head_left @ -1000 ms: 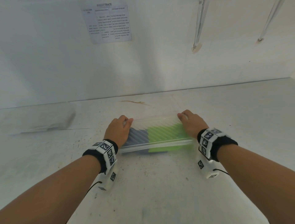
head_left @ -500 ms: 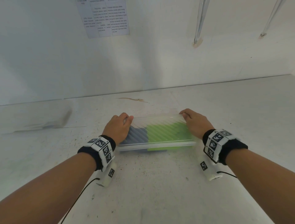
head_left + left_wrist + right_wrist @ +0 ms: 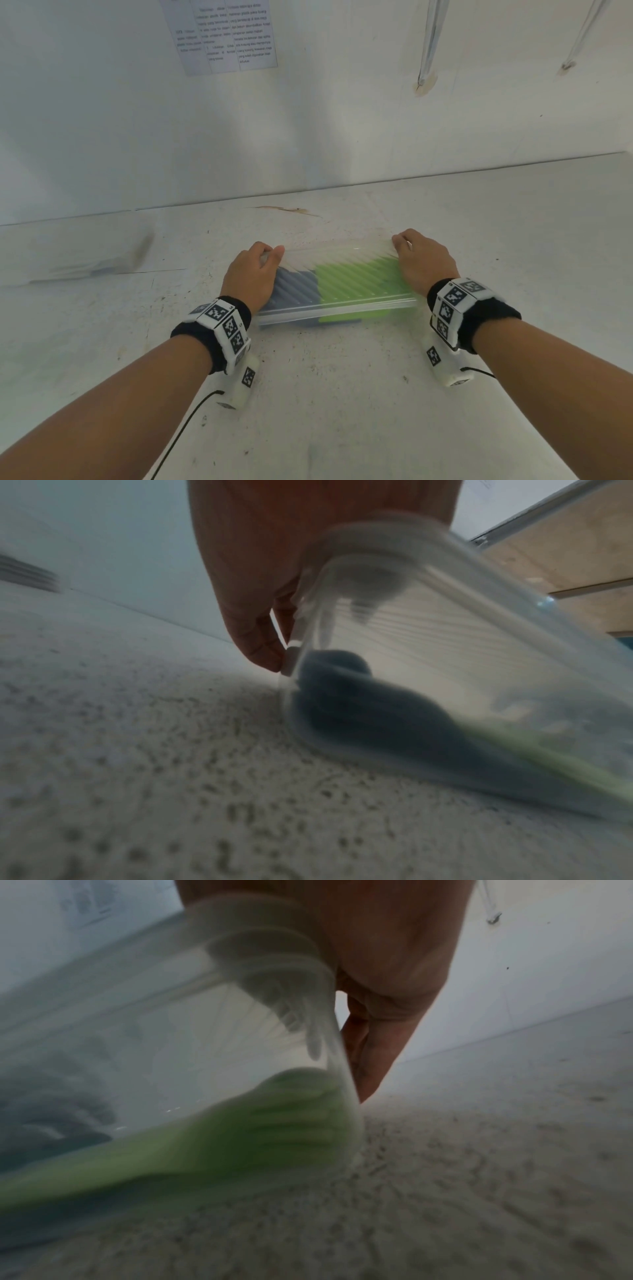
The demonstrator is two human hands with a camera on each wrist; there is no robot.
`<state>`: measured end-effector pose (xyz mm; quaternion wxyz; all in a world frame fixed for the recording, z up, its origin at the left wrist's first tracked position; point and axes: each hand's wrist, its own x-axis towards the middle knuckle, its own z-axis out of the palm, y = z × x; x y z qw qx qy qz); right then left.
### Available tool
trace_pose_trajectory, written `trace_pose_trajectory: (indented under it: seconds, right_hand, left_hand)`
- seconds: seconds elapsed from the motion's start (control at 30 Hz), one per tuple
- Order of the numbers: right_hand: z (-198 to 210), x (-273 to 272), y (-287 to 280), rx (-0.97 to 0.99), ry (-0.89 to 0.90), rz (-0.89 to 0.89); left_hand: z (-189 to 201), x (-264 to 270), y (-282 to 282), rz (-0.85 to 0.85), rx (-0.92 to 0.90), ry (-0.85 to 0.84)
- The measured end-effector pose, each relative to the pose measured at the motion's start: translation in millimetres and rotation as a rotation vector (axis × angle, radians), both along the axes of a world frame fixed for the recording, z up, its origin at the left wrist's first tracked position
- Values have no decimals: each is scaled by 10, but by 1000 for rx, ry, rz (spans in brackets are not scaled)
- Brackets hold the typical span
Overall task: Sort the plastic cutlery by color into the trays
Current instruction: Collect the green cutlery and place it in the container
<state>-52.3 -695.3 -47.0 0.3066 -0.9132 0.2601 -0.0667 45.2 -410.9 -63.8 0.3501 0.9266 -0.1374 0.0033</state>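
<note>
White speckled counter (image 3: 325, 394) against white wall, printed sheet (image 3: 226, 37) taped above. Clear plastic tray (image 3: 337, 303) sits on counter between both hands. Left hand (image 3: 251, 275) grips tray's left end, fingers curled over rim. Right hand (image 3: 423, 262) grips right end likewise. Inside tray: grey-blue cutlery (image 3: 296, 286) beside left hand, green cutlery (image 3: 356, 284) beside right hand, white cutlery (image 3: 337, 255) along far side. Wrist views blurred.
</note>
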Motion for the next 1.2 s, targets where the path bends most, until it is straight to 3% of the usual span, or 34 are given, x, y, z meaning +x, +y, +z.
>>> trace_pose_trajectory:
  seconds: [0.33, 0.63, 0.83, 1.2]
  right_hand:
    - [14, -44, 57, 26, -63, -71]
    - [10, 55, -50, 250, 133, -83]
    - [-67, 140, -82, 198, 142, -99]
    - [-30, 31, -45, 246, 59, -131]
  left_hand:
    - [8, -15, -13, 139, -109, 63]
    - [-17, 22, 9, 181, -111, 151]
    - [-56, 136, 8, 196, -157, 212]
    - [41, -58, 7, 234, -163, 73]
